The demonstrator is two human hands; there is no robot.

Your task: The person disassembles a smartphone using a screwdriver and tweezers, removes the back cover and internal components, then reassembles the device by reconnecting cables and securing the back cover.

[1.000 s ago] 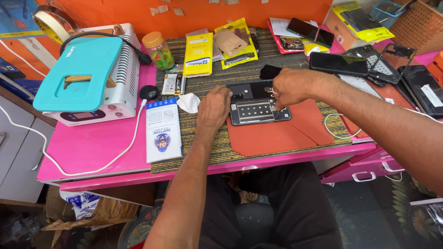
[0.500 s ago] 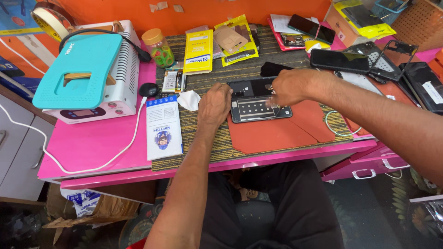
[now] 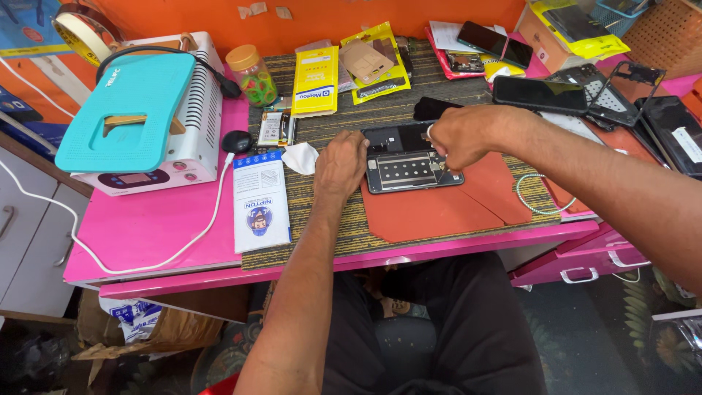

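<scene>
Opened phone (image 3: 409, 162), back removed, flat on the red mat (image 3: 439, 205) near the pink bench's (image 3: 146, 227) front edge: thin, rigid, fragile inside; best held by its frame edges. Left hand (image 3: 341, 164) loosely curled, pressing its left edge. Right hand (image 3: 457, 135) closed over its upper right, possibly pinching a small tool.

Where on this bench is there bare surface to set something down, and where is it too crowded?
Bare pink tabletop shows in front of the white machine, crossed only by its white cable. The red mat is free below the opened phone that the left hand and right hand work on. The back edge and right side are crowded with packets and phones.
</scene>
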